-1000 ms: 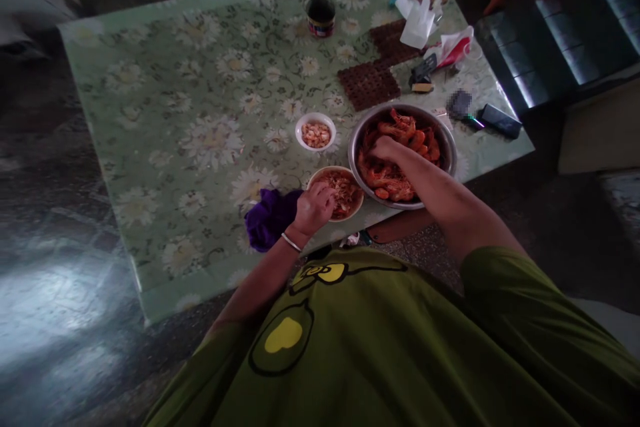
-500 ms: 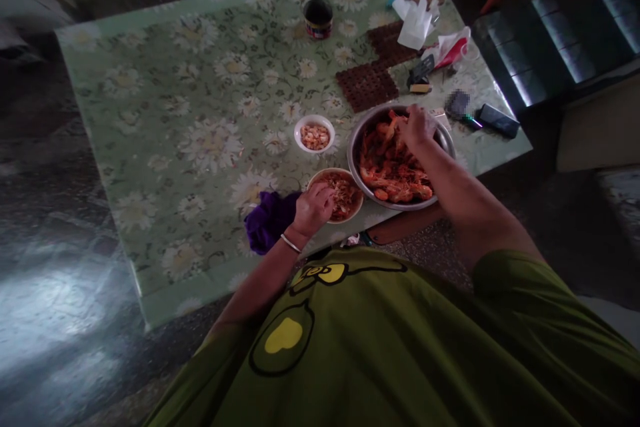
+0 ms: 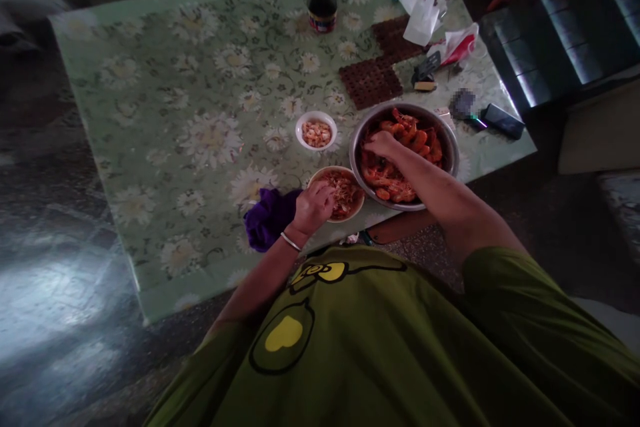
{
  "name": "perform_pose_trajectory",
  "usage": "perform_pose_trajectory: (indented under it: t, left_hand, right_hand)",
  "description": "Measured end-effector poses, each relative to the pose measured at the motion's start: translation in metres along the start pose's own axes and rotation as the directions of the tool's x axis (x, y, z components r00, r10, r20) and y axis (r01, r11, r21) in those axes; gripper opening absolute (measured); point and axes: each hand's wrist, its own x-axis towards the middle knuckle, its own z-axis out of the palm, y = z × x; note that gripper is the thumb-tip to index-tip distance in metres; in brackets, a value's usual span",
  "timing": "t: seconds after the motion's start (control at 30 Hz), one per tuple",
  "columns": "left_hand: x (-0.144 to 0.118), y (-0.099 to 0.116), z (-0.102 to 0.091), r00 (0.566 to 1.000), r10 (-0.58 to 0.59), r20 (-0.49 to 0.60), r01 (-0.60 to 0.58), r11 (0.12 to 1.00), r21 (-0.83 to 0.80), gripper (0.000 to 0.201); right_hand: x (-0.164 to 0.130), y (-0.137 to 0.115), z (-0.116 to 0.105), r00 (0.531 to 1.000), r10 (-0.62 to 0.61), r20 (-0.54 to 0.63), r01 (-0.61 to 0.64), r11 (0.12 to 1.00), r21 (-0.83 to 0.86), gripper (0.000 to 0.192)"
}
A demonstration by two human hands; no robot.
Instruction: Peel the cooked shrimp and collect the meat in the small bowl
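My right hand [image 3: 383, 145] is inside the left part of a metal bowl [image 3: 454, 163] of cooked red shrimp [image 3: 400, 180]. Its fingers are pinched together on what appears to be a shrimp, mostly hidden by the hand. At the rim of a smaller bowl [image 3: 354, 216] holding shrimp shells and heads [image 3: 345, 193], my left hand [image 3: 314, 207] is curled, fingertips drawn together. Whatever they may hold is too small to make out. Just beyond sits a white bowl [image 3: 299, 132] with peeled shrimp [image 3: 316, 134].
A purple cloth [image 3: 267, 220] lies by my left wrist. Farther back are a dark tin [image 3: 322, 12], brown woven mats [image 3: 371, 83] and white tissues [image 3: 423, 19]. A black phone [image 3: 503, 121] rests near the right edge of the flowered table [image 3: 165, 147].
My right hand has moved left within the metal bowl, from its far side to its left side, uncovering shrimp there. My left hand stays at the shell bowl. The view has shifted slightly.
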Motion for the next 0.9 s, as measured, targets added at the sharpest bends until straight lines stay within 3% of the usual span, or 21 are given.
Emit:
perform_pose_trajectory:
  t: [0.2, 0.3, 0.37, 0.4, 0.47, 0.53, 0.63, 0.73, 0.8, 0.9]
  left_hand:
    - [0.001, -0.001, -0.001, 1.0, 0.006, -0.007, -0.006, 1.0, -0.008, 0.024]
    - [0.003, -0.001, 0.0, 1.0, 0.022, -0.012, -0.022, 1.0, -0.008, 0.026]
    - [0.003, 0.001, 0.001, 1.0, 0.017, -0.006, -0.017, 1.0, -0.005, 0.025]
    - [0.004, 0.001, 0.002, 1.0, 0.013, -0.001, -0.013, 1.0, -0.005, 0.025]
    - [0.003, 0.003, 0.003, 1.0, 0.009, 0.002, -0.009, 1.0, -0.009, 0.024]
    - [0.003, 0.004, 0.003, 1.0, 0.009, -0.002, -0.009, 1.0, -0.014, 0.024]
    - [0.001, 0.004, 0.002, 1.0, 0.005, -0.009, -0.005, 1.0, -0.017, 0.024]
    - [-0.003, 0.003, -0.002, 1.0, -0.006, 0.013, 0.006, 1.0, -0.015, 0.025]
    - [-0.005, 0.003, -0.005, 1.0, -0.02, 0.023, 0.021, 1.0, -0.011, 0.025]
    - [-0.002, 0.004, -0.01, 1.0, -0.031, 0.003, 0.031, 0.999, -0.021, 0.025]
  right_hand:
    - [-0.006, 0.044, -0.04, 0.971, 0.155, -0.183, -0.086, 0.937, 0.339, 0.033]
    - [-0.015, 0.065, -0.06, 0.915, 0.258, -0.309, -0.207, 0.96, 0.188, 0.045]
    - [-0.021, 0.064, -0.061, 0.893, 0.204, -0.402, -0.241, 0.97, -0.043, 0.049]
    - [-0.024, 0.059, -0.057, 0.903, 0.131, -0.409, -0.207, 0.967, -0.148, 0.049]
    - [-0.026, 0.042, -0.042, 0.955, -0.06, -0.289, -0.024, 0.959, -0.281, 0.043]
    - [-0.023, 0.022, -0.024, 0.976, -0.197, -0.096, 0.154, 0.927, -0.343, 0.036]
    - [-0.011, 0.0, -0.001, 0.972, -0.212, 0.099, 0.234, 0.868, -0.438, 0.035]
    - [0.002, -0.006, 0.01, 0.978, -0.157, 0.139, 0.205, 0.863, -0.463, 0.033]
    - [0.006, -0.002, 0.01, 0.985, -0.146, 0.087, 0.169, 0.899, -0.404, 0.029]
    - [0.001, 0.011, 0.0, 0.994, -0.095, -0.056, 0.093, 0.995, -0.048, 0.022]
